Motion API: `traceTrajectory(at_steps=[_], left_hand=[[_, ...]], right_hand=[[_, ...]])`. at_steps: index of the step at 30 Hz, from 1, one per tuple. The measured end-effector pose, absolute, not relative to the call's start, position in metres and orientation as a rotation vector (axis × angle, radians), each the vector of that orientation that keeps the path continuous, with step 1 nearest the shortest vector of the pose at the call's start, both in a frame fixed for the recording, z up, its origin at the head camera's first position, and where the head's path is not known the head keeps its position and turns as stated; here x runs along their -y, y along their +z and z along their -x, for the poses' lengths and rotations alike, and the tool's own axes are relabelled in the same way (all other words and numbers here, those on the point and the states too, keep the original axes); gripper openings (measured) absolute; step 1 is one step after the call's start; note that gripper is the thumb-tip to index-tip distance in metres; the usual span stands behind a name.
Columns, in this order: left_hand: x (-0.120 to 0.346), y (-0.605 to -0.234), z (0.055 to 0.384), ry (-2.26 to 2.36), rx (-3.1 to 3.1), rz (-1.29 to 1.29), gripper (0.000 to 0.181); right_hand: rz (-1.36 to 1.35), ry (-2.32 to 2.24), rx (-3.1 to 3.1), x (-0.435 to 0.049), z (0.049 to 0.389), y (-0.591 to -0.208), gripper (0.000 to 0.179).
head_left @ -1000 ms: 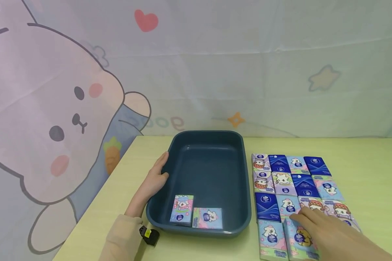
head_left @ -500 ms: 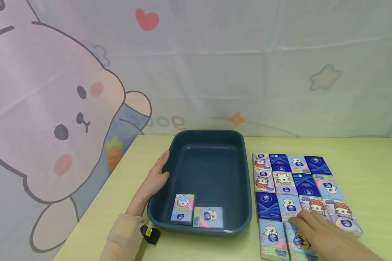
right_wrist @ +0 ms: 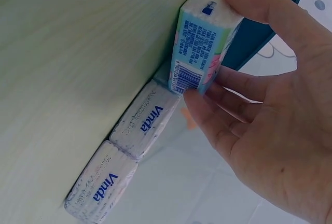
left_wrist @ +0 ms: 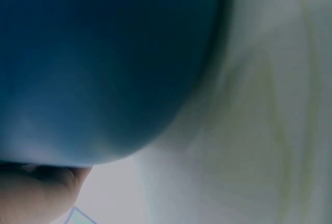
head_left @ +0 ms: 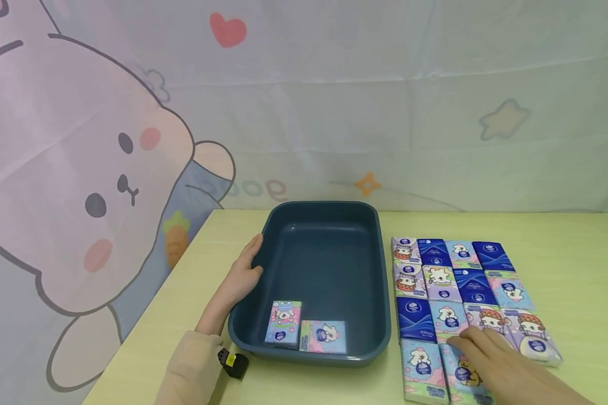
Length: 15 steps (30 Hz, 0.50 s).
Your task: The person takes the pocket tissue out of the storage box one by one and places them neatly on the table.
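My right hand (head_left: 504, 363) pinches a tissue pack with a brown bear on it (head_left: 462, 376) at the front of the pack grid. In the right wrist view, the thumb presses this pack's (right_wrist: 194, 47) white end and a fingertip meets its barcode corner. My left hand (head_left: 240, 278) rests against the left side of a dark blue bin (head_left: 384, 292), its fingers extended and the thumb at the rim. Inside the bin, near the front, lie a pink-and-blue tissue pack (head_left: 284, 322) and a light blue one (head_left: 324, 336). The left wrist view is mostly filled by the bin's wall.
Several tissue packs, some dark blue (head_left: 415, 319) and some with cartoon prints (head_left: 532, 336), lie in close rows to the right of the bin. A small black device (head_left: 234, 364) sits at the left wrist. A printed curtain (head_left: 334, 112) hangs behind the pale table (head_left: 582, 264).
My right hand shifts slightly left and forward-down with the bear pack, then stays still, showing more of a purple pack beside it. The left hand keeps its place on the bin.
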<state>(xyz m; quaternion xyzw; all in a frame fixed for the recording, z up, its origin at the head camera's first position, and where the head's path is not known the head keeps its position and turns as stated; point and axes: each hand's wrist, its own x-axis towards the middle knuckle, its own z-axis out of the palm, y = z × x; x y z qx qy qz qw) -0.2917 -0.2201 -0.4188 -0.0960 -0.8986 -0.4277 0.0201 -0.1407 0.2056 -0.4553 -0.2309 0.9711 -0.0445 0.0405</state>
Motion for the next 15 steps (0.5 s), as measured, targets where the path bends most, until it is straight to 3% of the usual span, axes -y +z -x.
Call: traceTrajectory(at_steps=[15], left_hand=[[0.2202,-0.4189,0.2913,-1.333,2.783,0.289,0.07]], right_hand=[[0.719,-0.205,-2.956,-0.2088,0.1431,-0.4619,0.107]])
